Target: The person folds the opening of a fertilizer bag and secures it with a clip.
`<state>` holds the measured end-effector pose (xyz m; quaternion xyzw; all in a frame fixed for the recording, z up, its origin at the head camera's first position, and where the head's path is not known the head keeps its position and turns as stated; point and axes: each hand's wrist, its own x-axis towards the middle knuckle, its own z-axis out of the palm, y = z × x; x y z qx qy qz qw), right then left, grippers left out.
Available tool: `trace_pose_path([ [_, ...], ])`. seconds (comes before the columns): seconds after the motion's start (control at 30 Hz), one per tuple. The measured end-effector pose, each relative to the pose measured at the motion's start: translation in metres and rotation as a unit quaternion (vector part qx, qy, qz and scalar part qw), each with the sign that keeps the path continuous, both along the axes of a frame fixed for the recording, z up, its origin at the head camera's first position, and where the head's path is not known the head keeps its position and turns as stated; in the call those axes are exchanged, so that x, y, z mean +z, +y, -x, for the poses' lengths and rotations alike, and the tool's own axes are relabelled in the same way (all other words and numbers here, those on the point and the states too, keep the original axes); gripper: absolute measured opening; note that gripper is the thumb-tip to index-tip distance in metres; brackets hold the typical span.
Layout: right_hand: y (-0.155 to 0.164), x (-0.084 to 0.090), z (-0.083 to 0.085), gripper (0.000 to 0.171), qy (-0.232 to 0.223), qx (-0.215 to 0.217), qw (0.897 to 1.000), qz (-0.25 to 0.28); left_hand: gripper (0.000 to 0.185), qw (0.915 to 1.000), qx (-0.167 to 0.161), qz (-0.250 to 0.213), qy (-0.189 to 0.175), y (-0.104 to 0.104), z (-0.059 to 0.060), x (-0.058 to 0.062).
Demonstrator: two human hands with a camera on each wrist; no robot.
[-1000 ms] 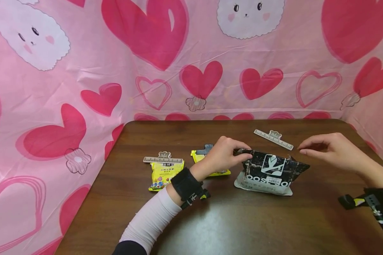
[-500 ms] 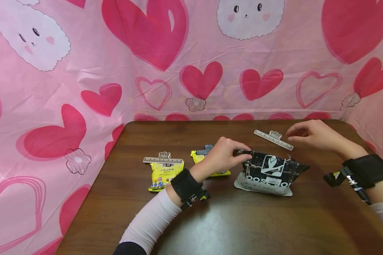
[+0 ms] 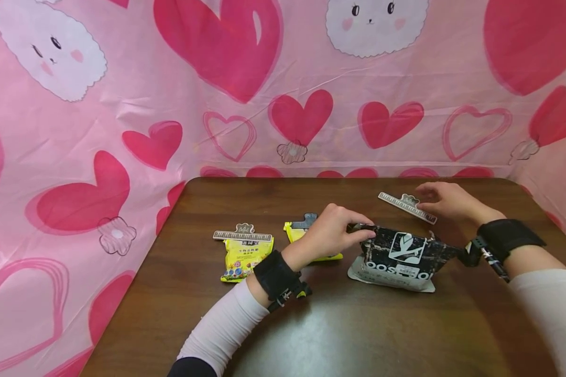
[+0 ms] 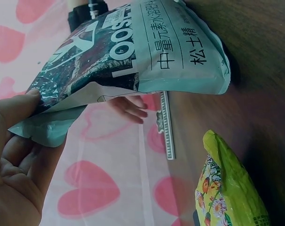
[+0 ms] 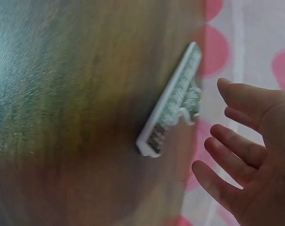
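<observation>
A black and white bag (image 3: 401,256) stands on the brown table (image 3: 358,335). My left hand (image 3: 365,229) pinches its top left corner; the left wrist view shows the thumb (image 4: 20,106) on the bag's edge (image 4: 133,47). A loose grey clip (image 3: 407,207) lies behind the bag. My right hand (image 3: 426,196) hovers at the clip's right end with straight, spread fingers (image 5: 227,141), just beside the clip (image 5: 173,101). Whether they touch it is unclear.
A yellow packet (image 3: 245,254) closed with a grey clip (image 3: 242,235) lies at the left. A second yellow packet (image 3: 306,235) with a dark clip (image 3: 304,221) sits half hidden behind my left hand. Pink heart-print cloth (image 3: 283,104) walls the table on three sides.
My right hand moved from beside the bag's top right corner back and left to the loose clip. The left hand kept its pinch on the bag.
</observation>
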<state>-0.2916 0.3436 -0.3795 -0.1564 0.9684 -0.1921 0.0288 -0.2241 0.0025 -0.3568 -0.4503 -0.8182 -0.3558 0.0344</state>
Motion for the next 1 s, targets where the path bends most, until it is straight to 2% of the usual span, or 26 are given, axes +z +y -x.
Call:
trace_pose_path([
  [0.23, 0.001, -0.022, 0.013, 0.057, -0.014, -0.005, 1.000, -0.018, 0.022, 1.0000, -0.001, 0.001, 0.001, -0.001, -0.003, 0.002],
  [0.4, -0.002, -0.030, 0.015, 0.055, -0.021, -0.016, 0.999, -0.019, 0.022, 1.0000, -0.006, 0.002, 0.004, -0.001, -0.004, 0.002],
  [0.67, -0.007, -0.032, 0.020, 0.050, 0.007, -0.017, 0.999, -0.046, 0.022, 1.0000, -0.004, 0.003, 0.004, -0.001, -0.005, 0.002],
  [1.0, -0.011, -0.029, 0.017, 0.045, 0.001, -0.042, 0.998, -0.039, 0.023, 1.0000, 0.001, 0.007, -0.005, -0.002, -0.006, 0.002],
])
